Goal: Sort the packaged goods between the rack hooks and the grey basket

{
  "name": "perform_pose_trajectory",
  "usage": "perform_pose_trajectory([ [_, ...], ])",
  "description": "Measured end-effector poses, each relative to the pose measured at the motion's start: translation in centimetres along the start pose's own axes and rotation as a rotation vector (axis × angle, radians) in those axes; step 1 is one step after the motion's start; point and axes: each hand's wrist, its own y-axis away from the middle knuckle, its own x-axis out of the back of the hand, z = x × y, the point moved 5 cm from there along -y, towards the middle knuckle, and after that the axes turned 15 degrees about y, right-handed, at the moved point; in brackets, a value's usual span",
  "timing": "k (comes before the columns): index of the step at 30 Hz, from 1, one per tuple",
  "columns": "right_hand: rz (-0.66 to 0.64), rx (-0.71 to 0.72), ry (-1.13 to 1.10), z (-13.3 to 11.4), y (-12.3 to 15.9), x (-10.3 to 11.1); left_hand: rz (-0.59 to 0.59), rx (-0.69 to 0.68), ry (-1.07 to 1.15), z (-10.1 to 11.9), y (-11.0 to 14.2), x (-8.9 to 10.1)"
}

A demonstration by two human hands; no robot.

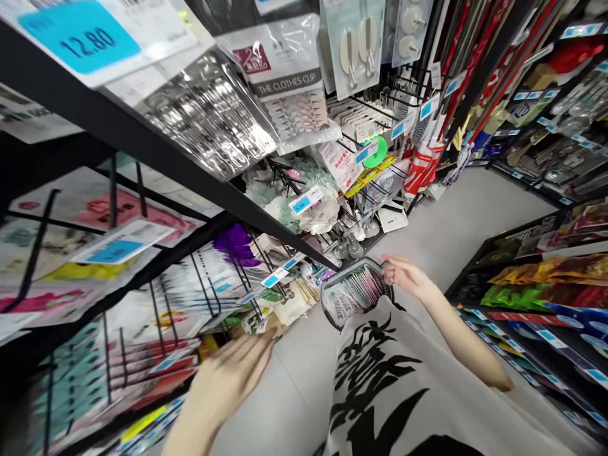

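My left hand (pixel 232 375) is stretched out at the lower left with its fingers straight and close together. Nothing shows in it, and its palm is turned away. It is nearest to the lower rack of hanging packets (pixel 166 342). A dark-rimmed shopping basket (pixel 327 311) is in front of my body, partly hidden by my shirt. Inside it stand several flat packets (pixel 358 291) in a row. My right hand (pixel 405 276) is at the basket's right rim, its fingers curled around the edge.
On the left, metal hangers (pixel 209 114) and a clothes clip bag (pixel 294 82) hang above a dark shelf rail (pixel 156 158). Price tags line the hooks. Mops and poles (pixel 475 57) stand farther along. More stocked shelves (pixel 536 297) flank the grey floor (pixel 456 202) on the right.
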Motion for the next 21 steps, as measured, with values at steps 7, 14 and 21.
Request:
perform_pose_trajectory([
  [7, 0.341, -0.236, -0.456, 5.6, -1.3, 5.1, -0.459, 0.019, 0.118, 7.1, -6.2, -23.2],
  [14, 0.4, -0.418, -0.434, 9.9, 1.2, 10.2, -0.216, 0.246, 0.527, 9.0, -8.4, -33.6],
  [21, 0.359, -0.345, -0.315, 6.5, 0.2, 14.2, -0.282, 0.591, 0.458, -2.0, -7.2, -38.4],
])
